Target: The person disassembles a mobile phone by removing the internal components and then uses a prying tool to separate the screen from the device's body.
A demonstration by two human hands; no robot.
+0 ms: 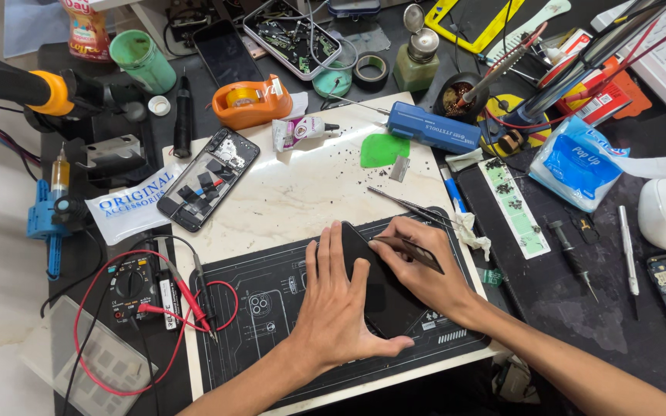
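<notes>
Two hands at the surface's near edge: black slab phone (375, 296) is gripped by left hand (333, 308); thin dark pry tool (414, 253) pinched in right hand (425, 270). Slipping could gouge the phone.

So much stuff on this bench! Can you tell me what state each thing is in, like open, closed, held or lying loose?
Black phone: face down on the mat, steadied by left hand.
Thin tool: pinched in right hand, at the phone's edge.
Second phone: back off, insides showing.
Tweezers: lying loose.
Multimeter: leads attached.
Green jar: lid on.

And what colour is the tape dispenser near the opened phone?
Orange tape dispenser, seen in the head view.
</notes>
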